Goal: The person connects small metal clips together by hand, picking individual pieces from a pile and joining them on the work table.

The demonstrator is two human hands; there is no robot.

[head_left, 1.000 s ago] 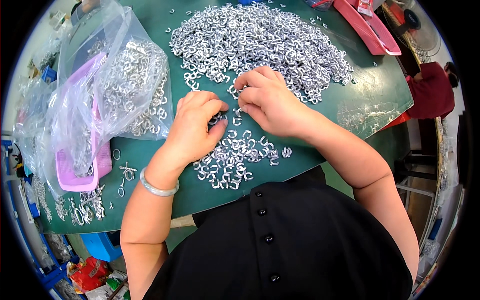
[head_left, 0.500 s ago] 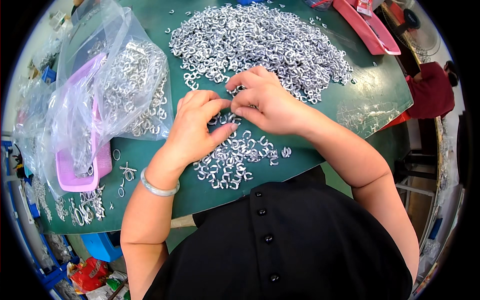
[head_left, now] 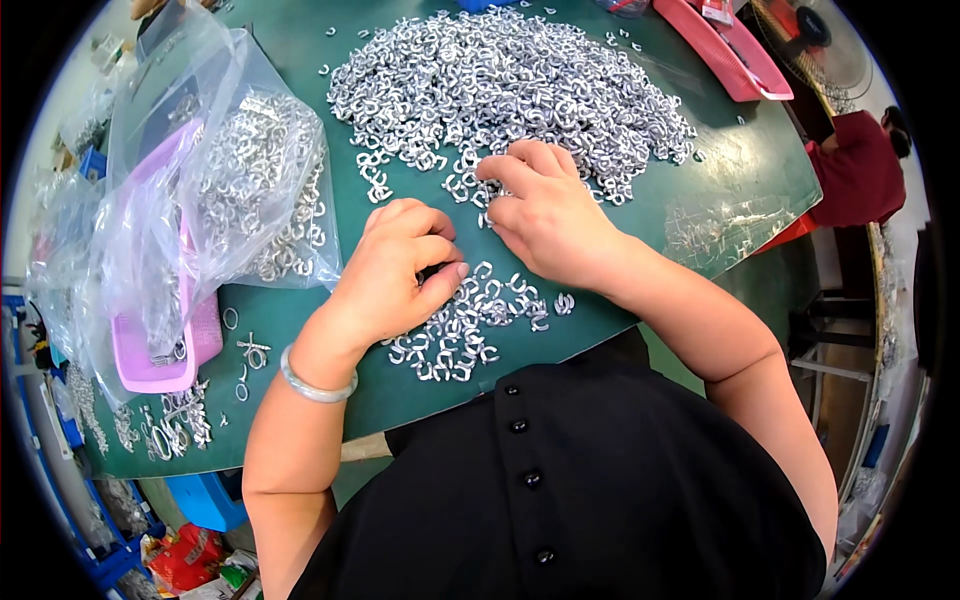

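A broad heap of small silver C-shaped metal pieces point(head_left: 500, 80) covers the far middle of the green table. My right hand point(head_left: 555, 215) is at the heap's near edge, its bent fingers apart and touching loose pieces; whether any sit under the palm is hidden. To its left, my left hand point(head_left: 395, 265) has curled fingers with the thumb drawn in toward them. What it holds, if anything, I cannot make out. Just below the hands lies a smaller scatter of the same C-shaped pieces point(head_left: 460, 335), partly behind my left thumb.
A clear plastic bag point(head_left: 265, 180) full of metal pieces leans over a lilac basket point(head_left: 155, 375) on the left. Metal rings and small parts point(head_left: 175, 420) lie near it. A pink tray point(head_left: 735, 55) stands far right. Beyond the table's right edge is another person point(head_left: 860, 170).
My hands have moved apart. The right has shifted slightly right, uncovering loose pieces at the heap's edge; the left has drawn a little toward me, its fingers more curled.
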